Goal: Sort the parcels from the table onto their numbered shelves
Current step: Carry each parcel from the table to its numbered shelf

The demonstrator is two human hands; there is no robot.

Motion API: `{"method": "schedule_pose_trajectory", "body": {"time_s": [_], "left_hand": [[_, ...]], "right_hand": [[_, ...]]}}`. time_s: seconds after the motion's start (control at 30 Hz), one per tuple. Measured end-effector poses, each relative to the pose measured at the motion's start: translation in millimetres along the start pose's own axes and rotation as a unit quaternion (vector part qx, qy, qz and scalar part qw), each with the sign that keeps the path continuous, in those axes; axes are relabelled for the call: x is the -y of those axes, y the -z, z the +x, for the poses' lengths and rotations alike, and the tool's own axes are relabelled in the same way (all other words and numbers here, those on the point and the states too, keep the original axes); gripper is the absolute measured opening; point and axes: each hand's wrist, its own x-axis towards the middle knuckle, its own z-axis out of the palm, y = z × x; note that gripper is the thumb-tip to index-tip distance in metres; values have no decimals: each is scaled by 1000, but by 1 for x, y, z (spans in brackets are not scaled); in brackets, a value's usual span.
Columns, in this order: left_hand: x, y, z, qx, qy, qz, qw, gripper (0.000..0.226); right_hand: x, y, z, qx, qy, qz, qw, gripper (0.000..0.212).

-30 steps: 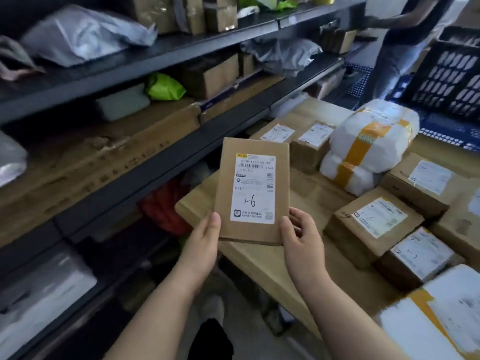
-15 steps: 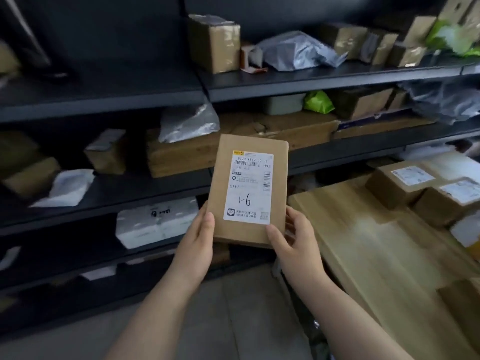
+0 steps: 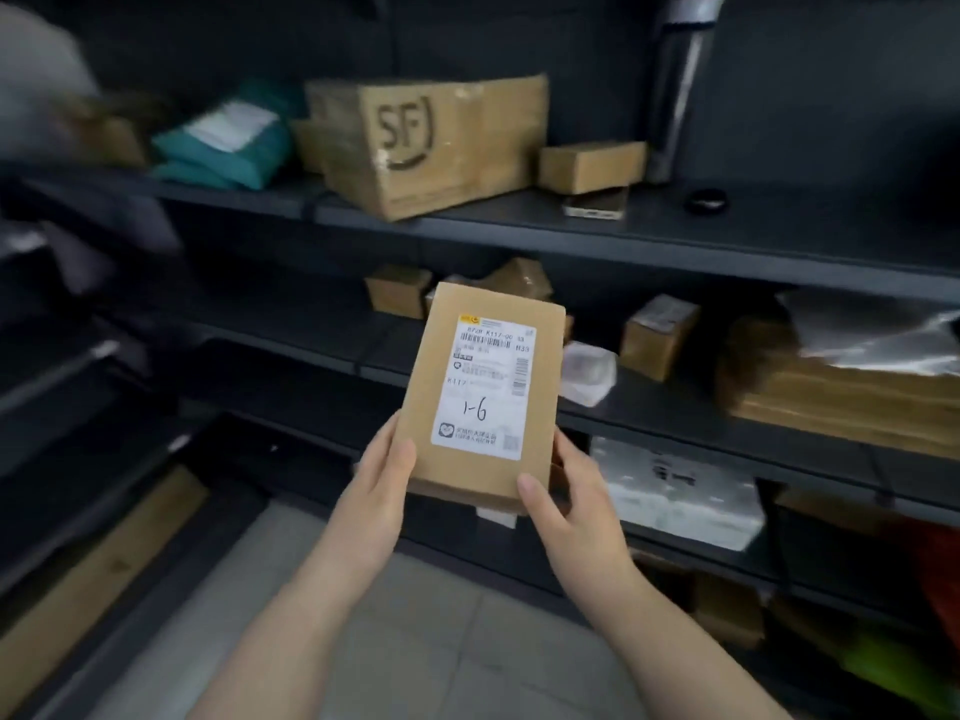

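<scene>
I hold a flat brown cardboard parcel upright in front of the dark shelves, its white label marked "1-6" by hand. My left hand grips its lower left edge, thumb on the front. My right hand grips its lower right corner, thumb on the front face. The parcel hides part of the middle shelf behind it.
The top shelf carries a large SF carton, a teal bag, a small box and a phone-like item. Small boxes, a clear packet and a wide flat carton lie on the middle shelf. A white parcel sits lower. Grey floor lies below.
My view has swung left from the table along the shelving; the table and its parcels have left the view. Both hands keep the same hold on the parcel.
</scene>
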Motion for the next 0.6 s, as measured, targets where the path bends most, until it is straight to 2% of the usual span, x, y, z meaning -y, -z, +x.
{"method": "schedule_pose_trajectory", "body": {"time_s": [0.17,0.3,0.5,0.6], "left_hand": [[26,107,-15,-147,57,-32,987,43],[42,171,-36,-244,90,-25,965,41],[60,250,-44,-357,98,-17,929,40],[69,290,-38,-390,105,-28,914,37]], "right_hand": [[44,-113,25,97,38,49,993,39],[69,-191,34,194,72,72,976,38],[97,-300,48,299,108,97,943,35],[110,-353,63,335,123,106,928,44]]}}
